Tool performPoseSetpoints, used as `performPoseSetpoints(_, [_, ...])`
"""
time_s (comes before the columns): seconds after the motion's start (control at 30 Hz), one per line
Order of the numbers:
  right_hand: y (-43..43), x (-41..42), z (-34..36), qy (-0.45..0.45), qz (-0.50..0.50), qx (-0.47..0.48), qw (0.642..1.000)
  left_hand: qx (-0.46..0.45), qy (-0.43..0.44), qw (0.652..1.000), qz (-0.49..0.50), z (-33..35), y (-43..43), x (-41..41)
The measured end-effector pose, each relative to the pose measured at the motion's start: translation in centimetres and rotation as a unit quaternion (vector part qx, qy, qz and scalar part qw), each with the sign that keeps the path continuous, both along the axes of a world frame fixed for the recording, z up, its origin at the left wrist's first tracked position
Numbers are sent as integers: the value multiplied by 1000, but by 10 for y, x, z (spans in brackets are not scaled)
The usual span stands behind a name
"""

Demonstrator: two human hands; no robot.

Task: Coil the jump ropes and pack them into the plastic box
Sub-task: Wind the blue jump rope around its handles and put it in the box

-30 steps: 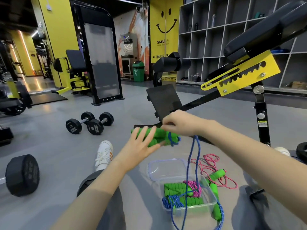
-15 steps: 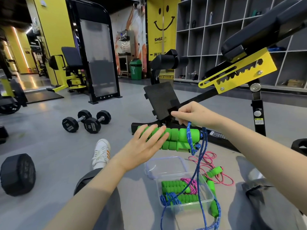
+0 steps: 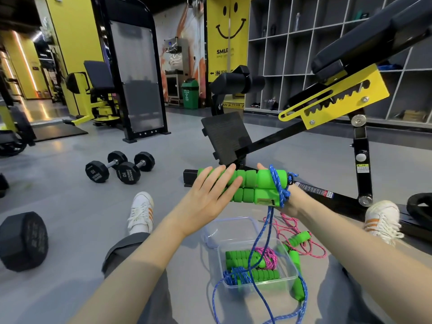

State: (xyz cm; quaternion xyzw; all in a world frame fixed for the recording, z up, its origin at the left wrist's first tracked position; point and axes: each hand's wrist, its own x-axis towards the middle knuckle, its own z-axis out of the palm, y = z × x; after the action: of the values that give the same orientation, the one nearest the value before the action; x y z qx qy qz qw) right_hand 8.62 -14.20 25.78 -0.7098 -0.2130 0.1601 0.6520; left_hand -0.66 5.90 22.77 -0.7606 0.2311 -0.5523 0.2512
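2 green handles point(image 3: 250, 182) lie parallel, blue rope point(image 3: 277, 184) wound round them.

yellow wall point(image 3: 228, 43): SMILE | dumbbell point(image 3: 128, 176): 10

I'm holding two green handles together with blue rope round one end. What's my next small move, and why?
Probably wind another turn of the blue rope around the green handles: only a few turns sit at their right end, and long slack hangs past the plastic box. The left hand steadies them; the right hand grips the wrapped end.
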Motion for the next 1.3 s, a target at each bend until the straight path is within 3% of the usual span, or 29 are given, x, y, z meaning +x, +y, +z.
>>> performPoseSetpoints(0.1, [5, -12, -16, 43, 40, 113, 992, -22, -23, 999, 13, -7, 1, 4])
performPoseSetpoints(0.17, [12, -13, -27, 74, 25, 135, 988, -30, -29, 999, 25, -10, 1, 7])
performPoseSetpoints(0.4, [11, -30, -51, 23, -14, 24, 999, -32, -27, 998, 55, -22, 6, 17])
performPoseSetpoints(0.57, [-5, -39, -39, -14, 71, -74, 995, -38, -24, 995, 87, -33, 11, 20])
performPoseSetpoints(0.73, [-29, -40, -3, -35, 193, -187, 963, -18, -14, 994, 111, -42, 24, 23])
performPoseSetpoints(0.9, [-43, -28, 46, -154, 231, -322, 905, 6, 7, 994, 108, -44, 24, 17])
performPoseSetpoints(1.13, [-48, -15, 93, -164, 306, -351, 870, 32, 19, 994, 107, -44, 31, 9])
performPoseSetpoints(1.3, [-40, -3, 105, -244, 242, -276, 898, 50, 19, 996, 69, -38, 33, 7])
